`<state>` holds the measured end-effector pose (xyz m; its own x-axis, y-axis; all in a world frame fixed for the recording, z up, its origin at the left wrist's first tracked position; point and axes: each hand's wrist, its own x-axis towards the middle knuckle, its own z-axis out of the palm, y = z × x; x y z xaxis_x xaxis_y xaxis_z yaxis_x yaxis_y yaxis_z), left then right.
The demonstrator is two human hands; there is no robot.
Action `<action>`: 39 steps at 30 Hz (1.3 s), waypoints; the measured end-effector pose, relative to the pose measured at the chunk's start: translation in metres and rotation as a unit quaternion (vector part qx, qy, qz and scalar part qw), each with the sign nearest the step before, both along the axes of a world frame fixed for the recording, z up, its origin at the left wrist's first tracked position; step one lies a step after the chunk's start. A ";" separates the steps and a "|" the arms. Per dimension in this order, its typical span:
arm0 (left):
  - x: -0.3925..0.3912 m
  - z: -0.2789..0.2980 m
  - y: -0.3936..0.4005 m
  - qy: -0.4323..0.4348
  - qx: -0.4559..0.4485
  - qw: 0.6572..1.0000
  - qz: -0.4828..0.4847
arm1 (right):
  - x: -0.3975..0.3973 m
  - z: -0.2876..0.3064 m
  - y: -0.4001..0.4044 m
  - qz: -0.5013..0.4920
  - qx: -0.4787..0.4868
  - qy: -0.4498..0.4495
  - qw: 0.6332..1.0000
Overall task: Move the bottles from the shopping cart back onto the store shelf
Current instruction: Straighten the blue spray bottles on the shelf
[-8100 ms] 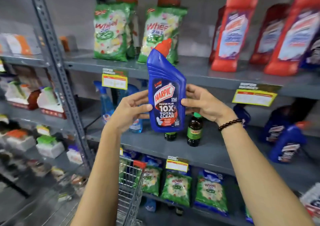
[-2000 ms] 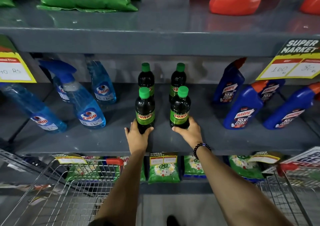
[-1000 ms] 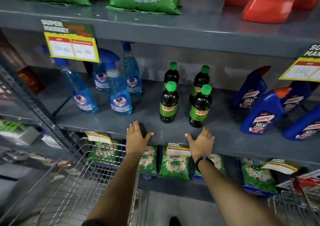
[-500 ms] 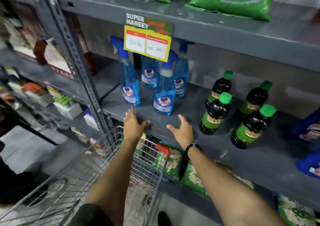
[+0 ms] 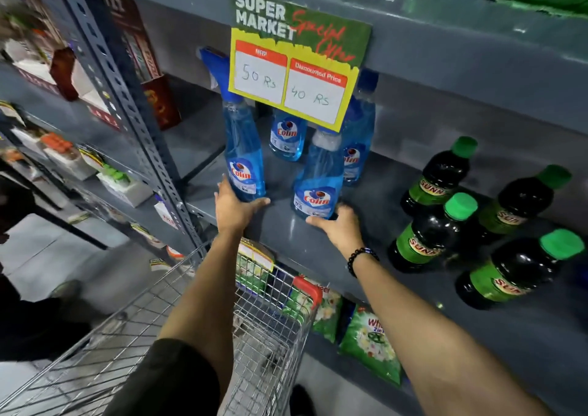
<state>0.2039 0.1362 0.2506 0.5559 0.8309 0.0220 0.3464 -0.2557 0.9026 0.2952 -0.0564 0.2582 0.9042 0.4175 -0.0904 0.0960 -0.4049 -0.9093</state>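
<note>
Several blue Colin spray bottles stand on the grey middle shelf (image 5: 366, 250). My left hand (image 5: 235, 210) cups the base of the front left spray bottle (image 5: 243, 157). My right hand (image 5: 339, 226) wraps the base of the front right spray bottle (image 5: 319, 180). Both bottles rest upright on the shelf. Two more Colin bottles (image 5: 288, 135) stand behind them, partly hidden by a price sign. To the right stand several dark Sunny bottles (image 5: 429, 234) with green caps. The wire shopping cart (image 5: 261, 329) is below my left arm; no bottles show in it.
A "Super Market" price sign (image 5: 292, 62) hangs from the upper shelf edge above the spray bottles. A perforated steel upright (image 5: 127, 97) bounds the shelf on the left. Green detergent packs (image 5: 369, 345) fill the lower shelf. Boxed goods sit on the left rack.
My hands have left the dark Sunny bottles and moved left along the shelf. They now hold the bases of the two front Colin spray bottles. The view has swung left.
</note>
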 end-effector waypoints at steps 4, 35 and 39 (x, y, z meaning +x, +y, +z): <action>0.003 -0.002 0.000 0.000 0.009 1.000 0.012 | 0.001 -0.001 0.000 0.001 -0.001 -0.002 1.000; 0.002 -0.006 0.006 -0.013 -0.019 1.000 0.019 | -0.010 0.008 -0.005 0.029 -0.033 -0.011 0.999; 0.001 -0.006 0.005 -0.011 -0.020 1.000 0.015 | -0.011 0.006 -0.004 0.019 -0.034 -0.018 0.999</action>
